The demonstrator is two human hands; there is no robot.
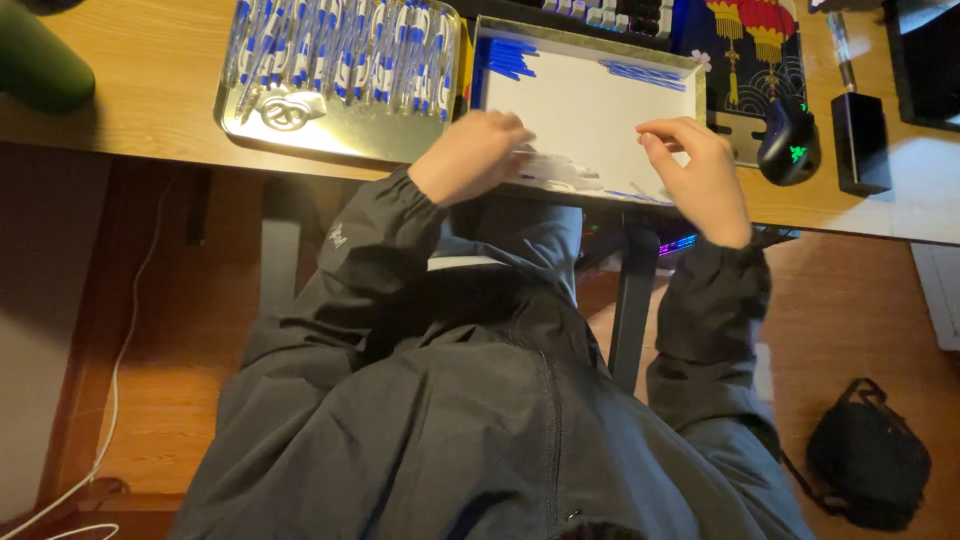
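One metal tray (300, 125) at left holds a packed row of blue-and-white pens (345, 50), too many to count; the left hand (470, 155), curled, rests on pale parts (560, 172) in one white tray (590, 100); two blue piles (510, 58) lie within; the right hand (700, 170) pinches something too small to tell.

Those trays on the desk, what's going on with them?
A person in a dark jacket has both hands at the near edge of a white tray holding a few blue pen parts. The left hand rests on pale pieces there; the right hand pinches something small. Beside it, a metal tray holds rows of blue-and-white pens.
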